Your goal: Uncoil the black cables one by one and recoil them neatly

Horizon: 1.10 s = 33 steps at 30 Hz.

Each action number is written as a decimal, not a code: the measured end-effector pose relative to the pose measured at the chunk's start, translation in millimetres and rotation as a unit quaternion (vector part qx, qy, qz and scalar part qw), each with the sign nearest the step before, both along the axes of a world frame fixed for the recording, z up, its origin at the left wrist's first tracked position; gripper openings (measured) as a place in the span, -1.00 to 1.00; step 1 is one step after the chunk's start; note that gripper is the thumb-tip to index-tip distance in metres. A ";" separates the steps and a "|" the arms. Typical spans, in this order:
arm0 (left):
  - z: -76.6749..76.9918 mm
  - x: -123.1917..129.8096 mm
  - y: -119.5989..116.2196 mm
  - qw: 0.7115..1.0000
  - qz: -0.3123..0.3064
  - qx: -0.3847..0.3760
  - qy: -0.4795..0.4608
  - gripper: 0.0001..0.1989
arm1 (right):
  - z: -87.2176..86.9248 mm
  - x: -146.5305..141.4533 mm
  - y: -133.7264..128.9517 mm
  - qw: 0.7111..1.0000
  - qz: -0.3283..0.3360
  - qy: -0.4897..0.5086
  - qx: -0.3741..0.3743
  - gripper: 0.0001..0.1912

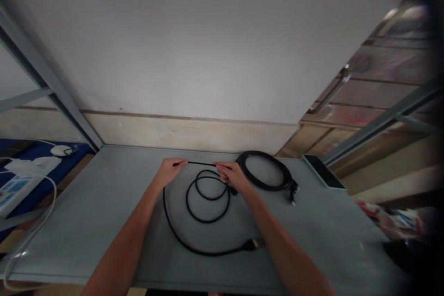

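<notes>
A thin black cable (208, 254) lies partly in loose loops on the grey table (86, 222). One stretch of it is raised and pulled straight between both hands. My left hand (169, 171) pinches the cable at one end of this stretch, and my right hand (231, 175) grips it at the other, fingers closed. From the left hand the cable curves down and right to a plug (250, 244) close to my right forearm. Another connector, partly hidden, sits just below my right hand.
A coiled thicker black cable (265, 188) with connectors lies right of my hands. Beyond it is a phone (323, 172) at the table's right edge. A white power strip (26, 182) and white cord are at left. Grey metal posts flank the table; a wall stands behind.
</notes>
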<state>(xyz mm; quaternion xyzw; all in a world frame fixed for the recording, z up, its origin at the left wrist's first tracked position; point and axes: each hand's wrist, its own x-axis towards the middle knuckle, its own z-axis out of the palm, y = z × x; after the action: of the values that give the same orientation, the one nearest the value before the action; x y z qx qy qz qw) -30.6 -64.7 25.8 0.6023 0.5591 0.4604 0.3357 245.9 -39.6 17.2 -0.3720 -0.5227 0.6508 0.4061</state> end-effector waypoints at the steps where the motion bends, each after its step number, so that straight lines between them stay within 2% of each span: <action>1: 1.5 -5.2 0.5 1.000 0.010 -0.005 -0.009 -0.84 | -0.9 1.2 1.4 1.000 0.001 0.009 -0.004 -0.59; 7: 8.4 -38.7 0.9 0.993 0.079 -0.067 -0.058 -0.79 | 2.7 7.3 2.7 0.998 -0.001 0.064 -0.018 -0.56; 13: 3.9 -65.9 1.3 0.989 0.075 -0.108 -0.062 -0.69 | 17.8 21.0 -2.0 0.997 -0.038 0.053 -0.032 -0.55; 17: -2.2 -53.3 -0.2 0.986 0.000 -0.158 -0.057 -0.62 | 10.6 16.9 1.7 0.994 -0.094 0.059 -0.010 -0.57; 22: -1.5 -29.9 -4.7 0.979 -0.103 -0.174 -0.030 -0.52 | -2.8 10.1 7.1 0.990 -0.128 -0.019 0.056 -0.55; 25: 0.8 -25.8 -6.7 0.978 -0.123 -0.165 -0.029 -0.49 | -7.5 7.2 7.7 0.987 -0.149 -0.020 0.065 -0.56; 28: 1.0 -18.2 -8.6 0.977 -0.149 -0.151 -0.011 -0.49 | -12.1 3.6 7.6 0.976 -0.205 -0.029 0.072 -0.52; 30: 0.0 -6.5 -10.4 0.977 -0.162 -0.136 0.009 -0.50 | -14.7 2.1 7.7 0.967 -0.232 -0.056 0.083 -0.50; 33: -1.0 16.5 -13.2 0.986 -0.139 -0.068 0.054 -0.55 | -15.4 1.5 7.2 0.958 -0.225 -0.122 0.130 -0.51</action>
<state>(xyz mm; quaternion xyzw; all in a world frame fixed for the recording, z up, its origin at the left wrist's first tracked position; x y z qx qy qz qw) -14.1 -77.9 24.7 0.6743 0.5169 0.3368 0.4058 247.4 -32.4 1.9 -0.5006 -0.5511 0.4182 0.5204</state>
